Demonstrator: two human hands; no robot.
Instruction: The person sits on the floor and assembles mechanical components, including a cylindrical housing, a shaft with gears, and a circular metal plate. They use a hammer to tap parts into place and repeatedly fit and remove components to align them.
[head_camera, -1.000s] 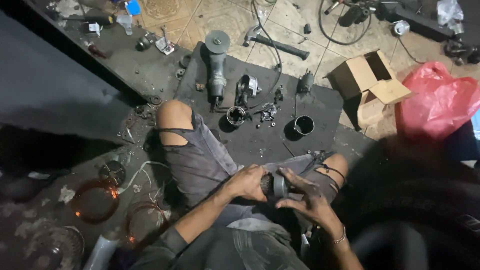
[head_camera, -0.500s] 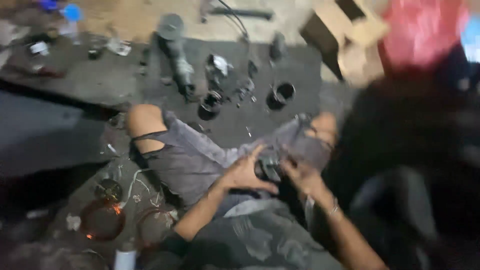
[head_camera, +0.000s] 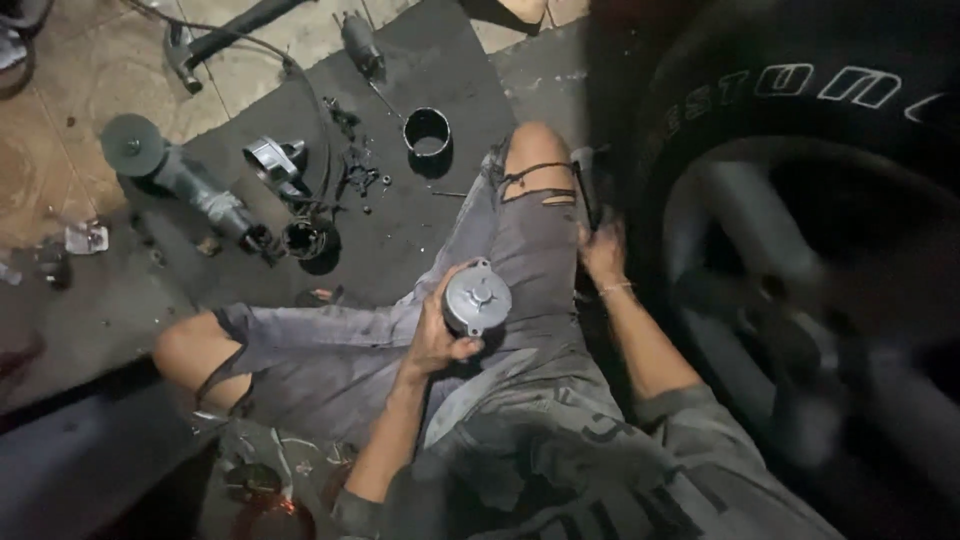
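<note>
I sit cross-legged on the floor in torn grey jeans. My left hand (head_camera: 435, 335) grips a round grey metal motor part (head_camera: 477, 297) with a small hub in its middle, held over my lap. My right hand (head_camera: 603, 250) reaches down beside my right knee, next to a dark thin thing by the car tyre; its fingers are blurred and what they hold cannot be made out.
A large car wheel and tyre (head_camera: 800, 200) fills the right side. On a dark mat (head_camera: 420, 200) lie an angle grinder (head_camera: 180, 180), a black cylindrical housing (head_camera: 428, 132), a ring-shaped part (head_camera: 303, 238), small metal pieces (head_camera: 275, 160) and a hammer (head_camera: 190, 55).
The view has swung right, bringing the tyre in. My right hand has let go of the metal part and moved out toward the tyre; my left hand alone holds the part now.
</note>
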